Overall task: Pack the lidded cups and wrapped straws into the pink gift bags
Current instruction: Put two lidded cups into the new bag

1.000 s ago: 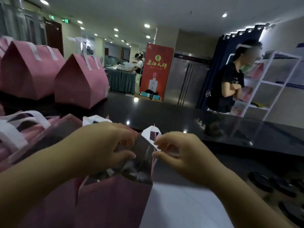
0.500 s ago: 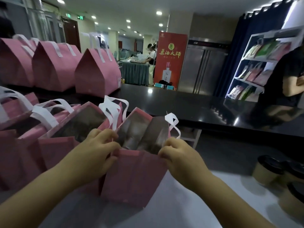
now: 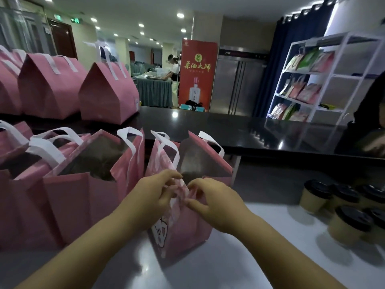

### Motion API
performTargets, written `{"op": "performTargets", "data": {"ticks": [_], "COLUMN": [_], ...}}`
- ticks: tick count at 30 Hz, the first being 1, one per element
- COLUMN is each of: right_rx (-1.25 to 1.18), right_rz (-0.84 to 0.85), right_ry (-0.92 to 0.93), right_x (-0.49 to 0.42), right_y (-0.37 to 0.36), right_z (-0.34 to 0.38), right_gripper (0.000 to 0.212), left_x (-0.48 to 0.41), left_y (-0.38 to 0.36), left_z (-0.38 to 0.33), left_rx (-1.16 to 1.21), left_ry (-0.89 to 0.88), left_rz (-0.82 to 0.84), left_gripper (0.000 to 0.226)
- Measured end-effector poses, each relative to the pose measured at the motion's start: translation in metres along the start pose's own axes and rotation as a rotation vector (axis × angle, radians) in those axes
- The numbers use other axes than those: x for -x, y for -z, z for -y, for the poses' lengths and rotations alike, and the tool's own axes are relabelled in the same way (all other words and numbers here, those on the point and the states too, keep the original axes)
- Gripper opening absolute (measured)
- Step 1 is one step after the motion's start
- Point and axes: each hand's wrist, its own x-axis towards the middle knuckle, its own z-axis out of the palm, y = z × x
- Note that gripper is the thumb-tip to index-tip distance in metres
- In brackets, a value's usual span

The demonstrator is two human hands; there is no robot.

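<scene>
White tabletop (image 3: 239, 268) fills the foreground, with a glossy black counter (image 3: 229, 130) behind it and a ceiling of recessed spotlights over the room beyond. On the counter's left end stand closed pink gift bags (image 3: 52, 86) with peaked tops and white strap handles. Below them, on the white surface, a row of open pink bags (image 3: 68, 197) shows dark silvery linings. Just right of that row stands the pink fabric gift bag being worked on (image 3: 183, 224), open at the top, white handles (image 3: 166, 144) upright, a small cartoon face printed low on its near corner. The left hand (image 3: 154, 192) pinches the bag's near rim between thumb and fingertips; the right hand (image 3: 216, 201) grips the same rim just beside it, fingers curled closed on the fabric. At far right, tan paper cups with black lids (image 3: 316, 197) cluster on the tabletop, well apart from the bag. A white wire shelf of packets (image 3: 312, 80) stands behind.

Compared with half a second ago, the two hands have come together at the rim's middle rather than holding its two ends, and the bag has turned so a corner faces the camera.
</scene>
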Motion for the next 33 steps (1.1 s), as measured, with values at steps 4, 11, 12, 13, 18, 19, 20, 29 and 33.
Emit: {"op": "performTargets", "data": {"ticks": [4, 11, 12, 13, 18, 19, 20, 29, 33], "right_rx": [-0.030, -0.044, -0.048, -0.053, -0.090, -0.091, -0.089, -0.096, -0.115], "right_rz": [-0.030, -0.086, -0.092, -0.100, -0.134, -0.142, -0.152, -0.257, -0.303], "right_ry": [-0.058, -0.228, -0.252, -0.274, -0.338, -0.342, -0.341, -0.264, -0.221], "right_x": [0.005, 0.024, 0.027, 0.029, 0.041, 0.042, 0.044, 0.062, 0.068], "right_y": [0.003, 0.029, 0.034, 0.038, 0.055, 0.058, 0.061, 0.087, 0.098], "right_z": [-0.009, -0.046, -0.053, -0.061, -0.103, -0.112, -0.122, -0.220, -0.261], "right_gripper": [0.037, 0.012, 0.010, 0.009, 0.007, 0.008, 0.009, 0.012, 0.026], "left_x": [-0.001, -0.024, -0.028, -0.032, -0.051, -0.053, -0.055, -0.071, -0.078], "left_y": [0.011, 0.013, 0.010, 0.006, -0.016, -0.022, -0.029, -0.111, -0.149], "left_z": [0.012, 0.030, 0.030, 0.031, 0.025, 0.022, 0.019, -0.031, -0.052], "left_rx": [-0.091, -0.171, -0.188, -0.202, -0.156, -0.151, -0.162, -0.200, -0.169], "left_ry": [-0.023, 0.093, 0.100, 0.107, 0.141, 0.124, 0.103, 0.035, 0.033], "left_rz": [-0.076, -0.118, -0.127, -0.133, -0.050, -0.039, -0.039, -0.138, -0.178], "left_gripper": [0.019, 0.050, 0.055, 0.060, 0.073, 0.072, 0.070, 0.046, 0.051]}}
